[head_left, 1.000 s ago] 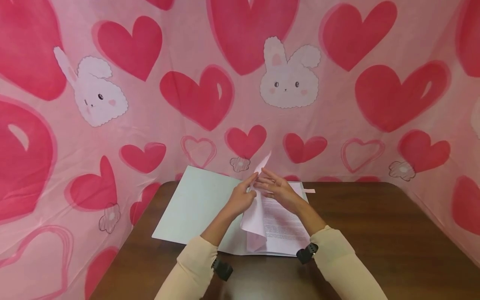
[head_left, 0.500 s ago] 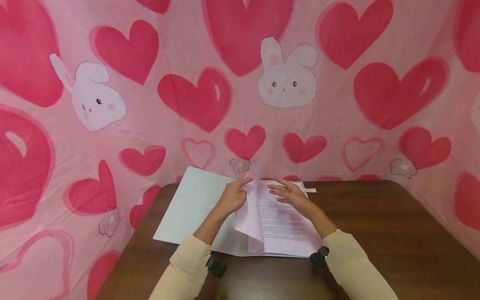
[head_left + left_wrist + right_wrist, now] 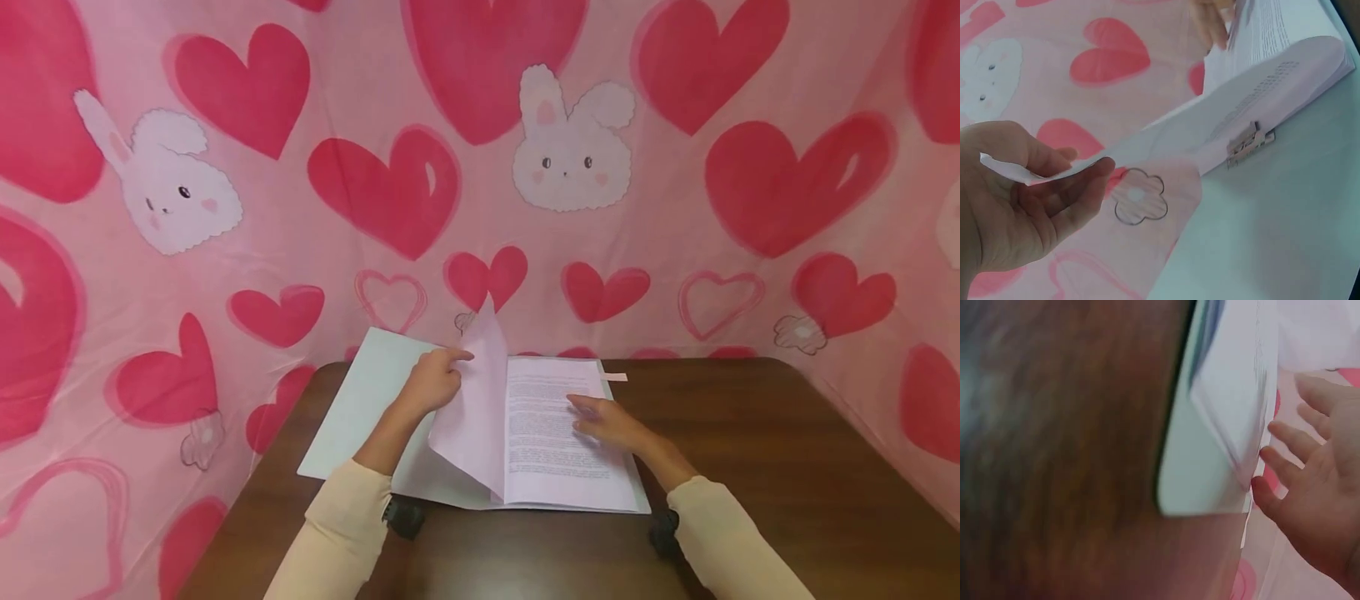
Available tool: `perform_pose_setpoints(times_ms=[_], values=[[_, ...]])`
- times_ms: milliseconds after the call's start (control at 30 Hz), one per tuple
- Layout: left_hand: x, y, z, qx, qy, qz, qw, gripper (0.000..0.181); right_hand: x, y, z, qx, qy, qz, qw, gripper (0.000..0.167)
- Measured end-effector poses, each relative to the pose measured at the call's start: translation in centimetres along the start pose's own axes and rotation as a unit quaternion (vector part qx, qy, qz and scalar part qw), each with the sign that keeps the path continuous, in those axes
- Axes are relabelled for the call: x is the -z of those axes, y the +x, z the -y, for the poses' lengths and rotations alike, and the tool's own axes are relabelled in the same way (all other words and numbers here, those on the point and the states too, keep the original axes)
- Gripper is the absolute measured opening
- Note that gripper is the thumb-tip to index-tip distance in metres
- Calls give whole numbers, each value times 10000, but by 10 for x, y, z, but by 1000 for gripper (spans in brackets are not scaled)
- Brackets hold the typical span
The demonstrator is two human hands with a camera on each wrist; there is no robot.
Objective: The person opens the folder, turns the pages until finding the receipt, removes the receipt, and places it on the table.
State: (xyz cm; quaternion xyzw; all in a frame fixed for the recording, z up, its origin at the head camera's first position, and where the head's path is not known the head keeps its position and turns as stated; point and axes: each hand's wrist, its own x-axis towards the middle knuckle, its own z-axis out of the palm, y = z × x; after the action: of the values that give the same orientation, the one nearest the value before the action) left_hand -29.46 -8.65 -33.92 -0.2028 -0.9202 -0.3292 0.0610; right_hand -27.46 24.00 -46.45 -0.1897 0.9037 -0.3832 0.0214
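Observation:
A pale green folder (image 3: 360,417) lies spread on the table with a stack of printed sheets on its right side. My left hand (image 3: 431,383) pinches the edge of a turned-up sheet (image 3: 476,408) between thumb and fingers, as the left wrist view confirms. That sheet stands up and leans leftward over the folder's cover. My right hand (image 3: 611,425) is over the printed page (image 3: 547,450), fingers loosely extended and nothing held. In the right wrist view its fingers (image 3: 1291,440) are beside the stack's edge; whether they touch paper I cannot tell. A metal clip (image 3: 1250,147) sits near the fold.
Dark brown wooden table (image 3: 750,467) surrounds the folder. A small pale pink tab (image 3: 615,377) sticks out from the stack's right edge. Behind the table hangs a pink cloth (image 3: 660,225) with hearts and rabbits. Both wrists wear black straps.
My left hand has moved left, carrying the sheet away from the stack and uncovering the printed page. My right hand has drawn away from the sheet, down and to the right.

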Motion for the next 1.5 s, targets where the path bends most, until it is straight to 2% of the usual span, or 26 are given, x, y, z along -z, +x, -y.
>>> perform_pose_setpoints(times_ms=[100, 267, 367, 767, 900, 1133, 1267, 1500], values=[[6, 1, 5, 123, 69, 1, 9999, 41, 4, -5, 1, -414, -569, 209, 9973, 63], [11, 0, 15, 327, 60, 65, 9994, 40, 9, -13, 3, -942, -1434, 708, 9826, 80], [11, -2, 25, 485, 7, 100, 9988, 41, 10, -17, 0, -1107, -1482, 782, 9796, 87], [1, -15, 74, 918, -381, 332, 9945, 45, 8, -26, -18, -1304, -1507, 585, 9782, 105], [-2, -21, 89, 1115, -311, 416, 9924, 46, 9, -26, -21, -1336, -1618, 527, 9763, 106], [-16, -31, 113, 1210, 158, 549, 9910, 46, 9, -25, -25, -1512, -1653, 549, 9730, 108], [-26, -36, 121, 1260, 254, 606, 9899, 47, 9, -26, -23, -1554, -1625, 547, 9728, 110], [-35, -40, 123, 1275, 471, 731, 9880, 48, 11, -26, -18, -1553, -1578, 518, 9738, 108]])
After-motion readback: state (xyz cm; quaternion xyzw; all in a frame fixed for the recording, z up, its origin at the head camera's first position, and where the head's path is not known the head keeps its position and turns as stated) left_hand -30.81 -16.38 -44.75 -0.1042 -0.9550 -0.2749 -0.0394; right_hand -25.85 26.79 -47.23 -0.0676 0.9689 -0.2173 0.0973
